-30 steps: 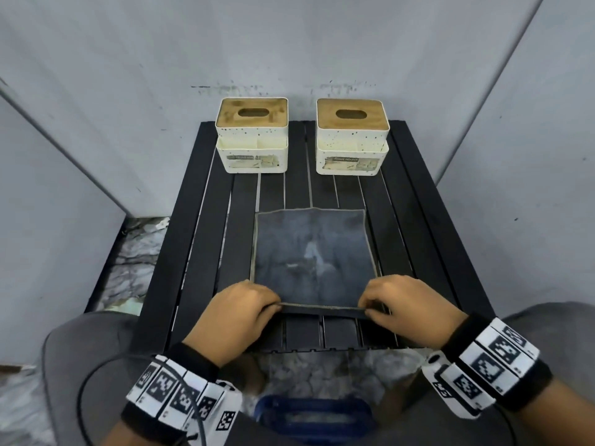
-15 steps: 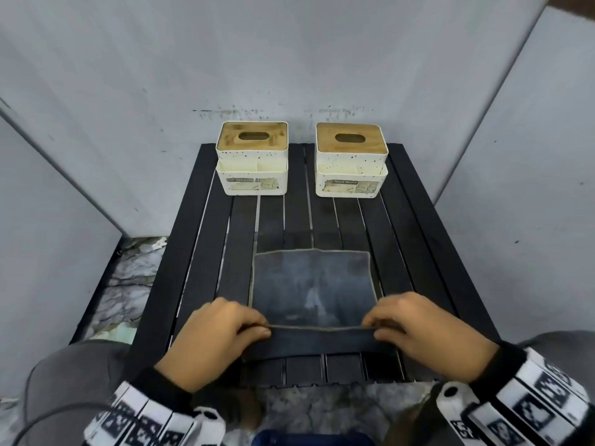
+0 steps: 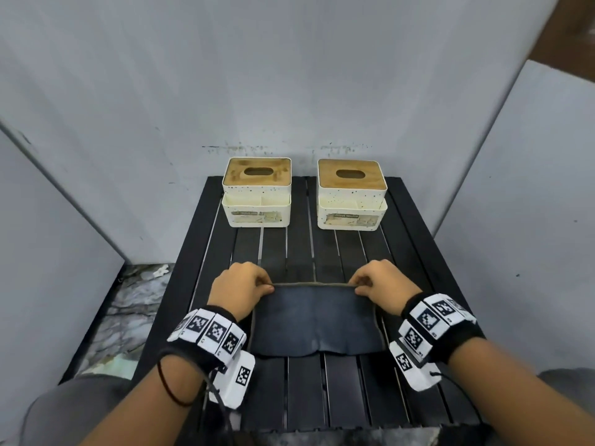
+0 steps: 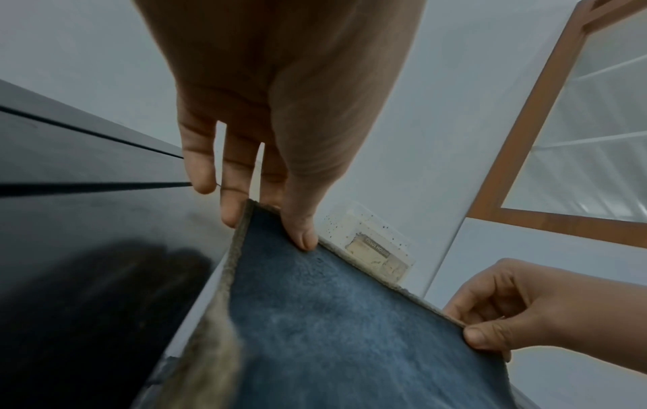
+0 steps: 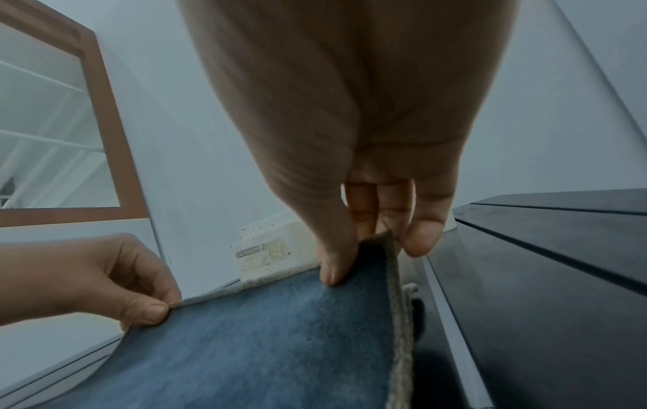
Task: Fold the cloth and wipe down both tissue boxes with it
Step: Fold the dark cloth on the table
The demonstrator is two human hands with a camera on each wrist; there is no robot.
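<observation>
The near hem of the blue-grey cloth (image 3: 314, 320), pinched at its two corners between thumb and fingers by the left hand (image 3: 240, 292) and the right hand (image 3: 384, 289), has been carried away from the body since a second ago, so that the first fold is judged nearly laid and no wiping begun. The cloth lies on the near half of the black slatted desk (image 3: 206, 272), with the left tissue box (image 3: 256, 192) and the right tissue box (image 3: 352, 194) untouched at its far edge, against pale grey wall panels (image 3: 289, 75).
</observation>
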